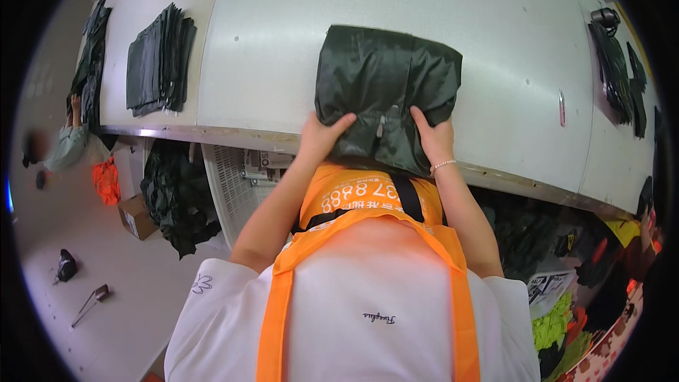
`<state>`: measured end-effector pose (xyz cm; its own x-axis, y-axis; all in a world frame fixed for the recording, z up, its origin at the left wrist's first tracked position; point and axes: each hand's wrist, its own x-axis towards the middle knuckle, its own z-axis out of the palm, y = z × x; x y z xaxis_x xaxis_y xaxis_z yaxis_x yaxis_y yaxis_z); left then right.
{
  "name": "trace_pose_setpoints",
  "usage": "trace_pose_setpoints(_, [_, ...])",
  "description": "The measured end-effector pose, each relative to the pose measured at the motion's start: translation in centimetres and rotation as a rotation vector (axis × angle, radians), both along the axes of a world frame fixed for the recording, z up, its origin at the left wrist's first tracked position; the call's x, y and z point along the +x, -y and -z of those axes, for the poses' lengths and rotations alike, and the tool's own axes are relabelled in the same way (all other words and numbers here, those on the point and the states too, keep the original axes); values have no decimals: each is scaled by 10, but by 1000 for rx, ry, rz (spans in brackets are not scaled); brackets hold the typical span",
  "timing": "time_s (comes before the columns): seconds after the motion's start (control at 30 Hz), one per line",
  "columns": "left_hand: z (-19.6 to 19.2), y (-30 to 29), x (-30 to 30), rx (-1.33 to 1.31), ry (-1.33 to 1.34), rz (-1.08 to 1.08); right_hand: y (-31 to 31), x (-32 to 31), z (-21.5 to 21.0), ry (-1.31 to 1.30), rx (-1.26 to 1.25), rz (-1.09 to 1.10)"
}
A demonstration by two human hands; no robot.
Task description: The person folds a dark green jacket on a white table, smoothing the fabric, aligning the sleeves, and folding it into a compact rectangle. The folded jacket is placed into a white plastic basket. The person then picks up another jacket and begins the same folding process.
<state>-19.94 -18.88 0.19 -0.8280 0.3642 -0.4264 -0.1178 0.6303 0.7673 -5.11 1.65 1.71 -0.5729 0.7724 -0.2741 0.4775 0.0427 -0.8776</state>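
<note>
One head-worn fisheye, from where I stand: close above the near edge of the surface [509, 99], facing steeply down, floor [141, 297] beside it included.

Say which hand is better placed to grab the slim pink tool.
Probably the right hand: the slim pink tool lies on that side; the left hand is farther, across the dark cloth.
</note>
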Motion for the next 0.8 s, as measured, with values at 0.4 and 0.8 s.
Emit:
trace_pose_setpoints(0.4, [-56,47,-6,-110,-138,92,75,-54,-56,8,392,-212])
trace_pose_setpoints(0.8, [11,6,-139,-40,-840,354,154,-279,-85,591,680,-701])
